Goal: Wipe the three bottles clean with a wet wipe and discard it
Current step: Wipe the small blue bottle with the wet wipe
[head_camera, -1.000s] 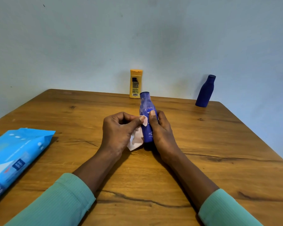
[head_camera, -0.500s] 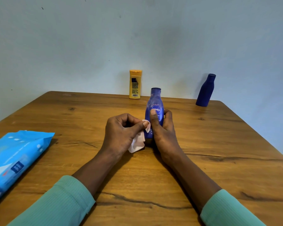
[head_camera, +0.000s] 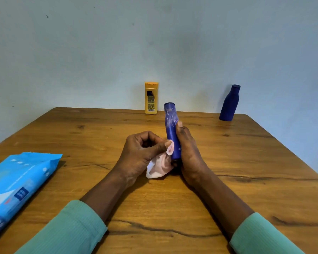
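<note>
Head: blue bottle (head_camera: 170, 133) within right fingers (head_camera: 179, 126)

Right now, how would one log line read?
step: wiping blue bottle | left hand: pinches wipe | right hand: grips blue bottle | at back: yellow bottle, dark bottle

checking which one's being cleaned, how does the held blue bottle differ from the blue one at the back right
The held blue bottle is gripped by the right hand, the wet wipe in the left hand against it; the back blue bottle stands untouched by the table's far edge. The held blue bottle is slim with print; the back blue bottle is plain and wider-bodied. Both are blue and capped.
</note>
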Demonstrator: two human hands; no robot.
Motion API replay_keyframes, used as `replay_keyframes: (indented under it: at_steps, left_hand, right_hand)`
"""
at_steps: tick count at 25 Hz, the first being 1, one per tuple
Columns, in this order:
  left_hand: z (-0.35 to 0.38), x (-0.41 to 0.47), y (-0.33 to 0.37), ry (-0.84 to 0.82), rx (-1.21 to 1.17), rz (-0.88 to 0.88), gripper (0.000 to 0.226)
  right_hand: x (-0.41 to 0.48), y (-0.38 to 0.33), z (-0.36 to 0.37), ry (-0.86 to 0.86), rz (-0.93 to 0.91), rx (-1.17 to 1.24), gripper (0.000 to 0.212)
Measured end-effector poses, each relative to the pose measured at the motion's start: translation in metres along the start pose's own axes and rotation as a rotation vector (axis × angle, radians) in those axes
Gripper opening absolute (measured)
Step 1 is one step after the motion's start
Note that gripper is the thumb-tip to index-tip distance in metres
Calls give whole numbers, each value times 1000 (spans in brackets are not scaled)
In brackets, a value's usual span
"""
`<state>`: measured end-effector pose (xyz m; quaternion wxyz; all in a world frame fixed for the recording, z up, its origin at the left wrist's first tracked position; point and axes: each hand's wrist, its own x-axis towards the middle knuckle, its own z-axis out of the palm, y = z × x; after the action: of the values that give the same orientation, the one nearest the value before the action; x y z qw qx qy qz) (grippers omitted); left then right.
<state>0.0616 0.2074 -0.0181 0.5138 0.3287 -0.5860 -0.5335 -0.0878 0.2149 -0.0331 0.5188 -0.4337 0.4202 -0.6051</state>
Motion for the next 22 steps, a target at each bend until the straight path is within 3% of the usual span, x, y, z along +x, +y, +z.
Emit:
replay_keyframes:
  at_steps: [5,10,15,17,20,22]
  left_hand:
    - [-2,1,0,83,-75,5,27]
    - [6,-8,-5,-203,216,29,31]
    - [3,-4,-4,85,275,116,40]
    - [-3,1,-4,123,285,88,40]
    - [-5,-2,-3,-163,392,29,39]
    - [-2,-4,-3,-228,462,55,41]
  right_hand:
    - [-6,-2,6,-143,-3,-22,54]
    - [-4,-3,4,-20,33,90,71]
    - [-2,0,5,-5,54,75,62]
    - [-3,-2,6,-11,59,25,57]
    - [-3,-4,3,20,56,109,61]
    - [-2,-4,1,53,62,177,58]
